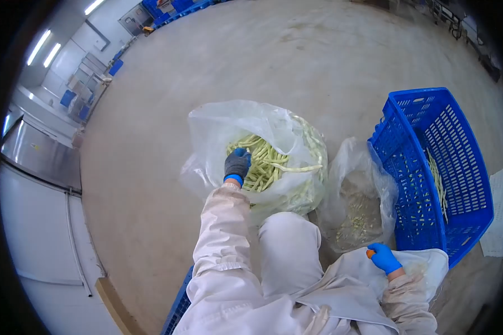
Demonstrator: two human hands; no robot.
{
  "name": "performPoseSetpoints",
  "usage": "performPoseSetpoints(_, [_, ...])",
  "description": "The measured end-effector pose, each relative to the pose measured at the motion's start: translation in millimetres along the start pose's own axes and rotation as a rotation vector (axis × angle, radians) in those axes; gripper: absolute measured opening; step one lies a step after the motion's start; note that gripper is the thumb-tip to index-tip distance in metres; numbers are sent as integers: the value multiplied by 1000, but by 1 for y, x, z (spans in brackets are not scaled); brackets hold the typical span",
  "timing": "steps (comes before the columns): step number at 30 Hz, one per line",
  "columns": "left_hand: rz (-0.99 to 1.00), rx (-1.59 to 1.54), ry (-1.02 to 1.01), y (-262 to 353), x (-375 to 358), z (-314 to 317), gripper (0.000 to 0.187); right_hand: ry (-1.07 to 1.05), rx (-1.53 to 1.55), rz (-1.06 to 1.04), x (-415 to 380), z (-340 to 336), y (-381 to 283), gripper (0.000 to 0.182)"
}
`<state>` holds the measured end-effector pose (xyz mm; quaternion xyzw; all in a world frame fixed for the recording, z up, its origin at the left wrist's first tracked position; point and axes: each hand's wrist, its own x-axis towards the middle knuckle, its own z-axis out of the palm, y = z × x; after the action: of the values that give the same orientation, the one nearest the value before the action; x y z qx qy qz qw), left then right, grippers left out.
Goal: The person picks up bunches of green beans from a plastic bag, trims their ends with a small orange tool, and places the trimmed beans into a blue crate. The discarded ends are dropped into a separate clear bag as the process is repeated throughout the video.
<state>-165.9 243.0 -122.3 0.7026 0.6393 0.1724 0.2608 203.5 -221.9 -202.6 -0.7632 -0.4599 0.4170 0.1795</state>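
My left hand [237, 164], in a grey and blue glove, reaches into a large clear plastic bag and rests at the left edge of the green beans [262, 162]; its fingers are curled and what they hold is hidden. The bag [207, 120] stands open on the floor in front of my knees. My right hand [384, 258], in a blue glove, is closed on a small orange object [370, 253] above my lap at the right. Between the bean bag and the blue crate lies a second clear bag [352, 195] with small green bits inside.
A blue crate [419, 167] at the right holds a few long beans [437, 184]. Beside it lies a white sheet [500, 215]. Part of a blue plastic item [179, 304] shows by my left side. Metal doors [42, 153] line the left wall.
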Motion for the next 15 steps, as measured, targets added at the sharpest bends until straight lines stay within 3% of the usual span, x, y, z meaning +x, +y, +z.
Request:
performPoseSetpoints(1, [-2,-5,-3,13,-1,3,32,0,-5,4,2,-3,-4,28])
performPoseSetpoints(3, [460,384,-87,34,-1,12,40,-24,1,22,1,-4,-19,28])
performPoseSetpoints(4, [463,380,-93,45,-6,20,40,-22,1,29,3,-4,-23,28])
performPoseSetpoints(6, [711,741,-175,60,-24,38,49,-47,13,31,5,-3,-30,28])
performPoseSetpoints(10, [629,787,-159,69,-43,67,52,-64,7,40,11,0,-34,28])
performPoseSetpoints(12, [598,798,-163,71,-45,67,40,-68,0,8,12,-1,-35,28])
performPoseSetpoints(13, [529,879,-368,80,-40,56,42,-71,-1,9,12,-1,-34,28])
performPoseSetpoints(15, [513,858,-339,76,-46,29,41,-76,-4,15,13,0,-33,28])
